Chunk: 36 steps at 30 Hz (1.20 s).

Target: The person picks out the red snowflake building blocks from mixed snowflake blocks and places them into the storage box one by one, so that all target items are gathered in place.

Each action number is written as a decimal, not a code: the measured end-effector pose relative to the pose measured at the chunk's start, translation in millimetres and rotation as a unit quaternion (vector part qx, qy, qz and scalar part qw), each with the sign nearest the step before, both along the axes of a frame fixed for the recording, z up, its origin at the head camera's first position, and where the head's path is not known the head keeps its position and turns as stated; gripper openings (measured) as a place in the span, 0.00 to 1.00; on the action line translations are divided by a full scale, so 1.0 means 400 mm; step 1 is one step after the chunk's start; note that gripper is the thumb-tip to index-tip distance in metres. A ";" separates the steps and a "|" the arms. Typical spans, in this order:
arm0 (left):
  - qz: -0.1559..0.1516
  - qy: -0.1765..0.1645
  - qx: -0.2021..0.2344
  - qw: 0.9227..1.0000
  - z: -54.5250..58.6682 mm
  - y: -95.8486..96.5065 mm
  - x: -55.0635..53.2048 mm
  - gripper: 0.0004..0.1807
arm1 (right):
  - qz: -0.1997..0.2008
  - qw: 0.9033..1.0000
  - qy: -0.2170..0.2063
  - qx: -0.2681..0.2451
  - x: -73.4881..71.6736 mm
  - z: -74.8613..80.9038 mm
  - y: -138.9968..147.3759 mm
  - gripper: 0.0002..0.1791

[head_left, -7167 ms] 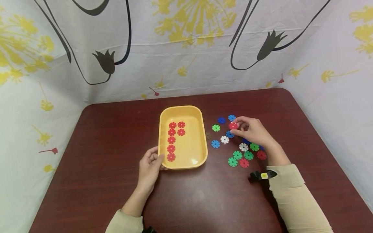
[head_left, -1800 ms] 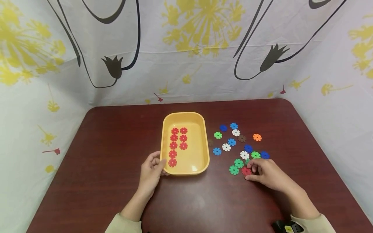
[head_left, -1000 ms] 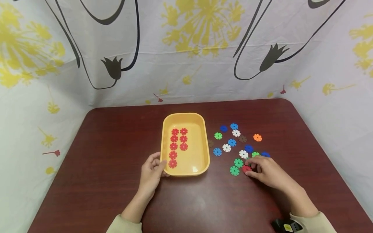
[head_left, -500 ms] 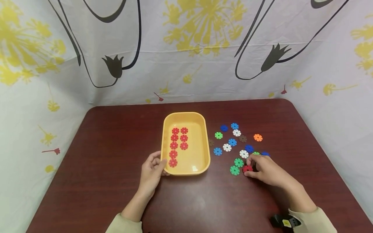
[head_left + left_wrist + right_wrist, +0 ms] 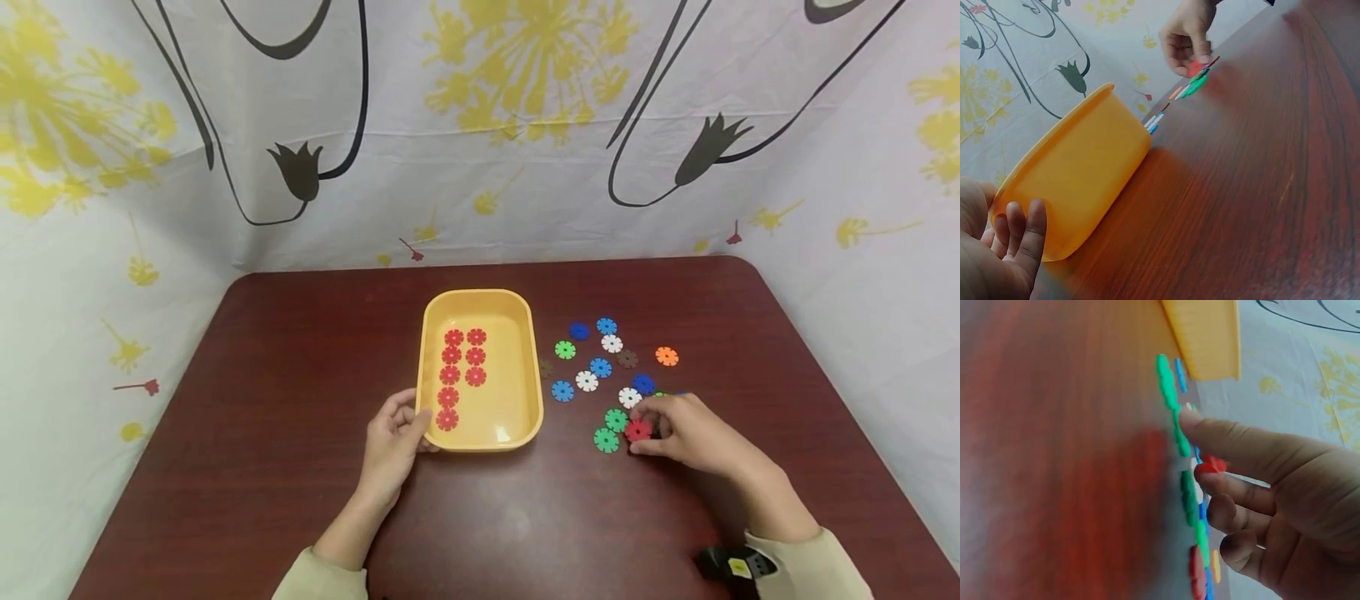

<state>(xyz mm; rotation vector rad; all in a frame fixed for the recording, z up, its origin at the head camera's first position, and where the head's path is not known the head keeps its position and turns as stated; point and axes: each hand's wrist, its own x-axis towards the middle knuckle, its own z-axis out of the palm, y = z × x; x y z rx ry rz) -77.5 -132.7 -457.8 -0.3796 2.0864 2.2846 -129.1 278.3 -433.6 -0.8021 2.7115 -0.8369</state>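
Observation:
My left hand (image 5: 390,437) grips the near left corner of a yellow plastic tray (image 5: 506,383), thumb over the rim and fingers beneath. Inside, red snowflake discs (image 5: 450,375) lie in two columns, the left one longer. To the right, my right hand (image 5: 697,433) pinches another red snowflake disc (image 5: 638,430) between thumb and fingers. That disc looks tilted up off the table in the left wrist view. Two green discs (image 5: 611,429) lie just left of those fingertips. In the right wrist view, a further red disc (image 5: 1197,569) lies near the hand, which covers it in the head view.
Loose discs in blue, white, green and brown are spread right of the tray, with an orange disc (image 5: 667,357) at their right edge. The dark wooden table (image 5: 300,358) meets a patterned cloth (image 5: 465,192) at its back and sides.
The tray's shorter column has gained one red disc since the earliest frame. My right hand has moved to the pile's near side and now pinches another red disc, tilting it up. Left hand keeps its grip.

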 end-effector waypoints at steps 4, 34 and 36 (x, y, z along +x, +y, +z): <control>0.001 0.000 0.003 1.000 -0.002 0.002 0.000 0.22 | -0.022 0.997 0.067 -0.021 -0.023 0.019 -0.029 0.19; 0.060 -0.005 0.005 0.998 0.004 0.018 -0.011 0.16 | 0.038 0.984 0.076 -0.154 -0.140 0.054 -0.352 0.18; 0.067 -0.002 0.005 0.998 0.006 0.019 -0.015 0.17 | 0.038 0.984 0.073 -0.156 -0.143 0.049 -0.369 0.18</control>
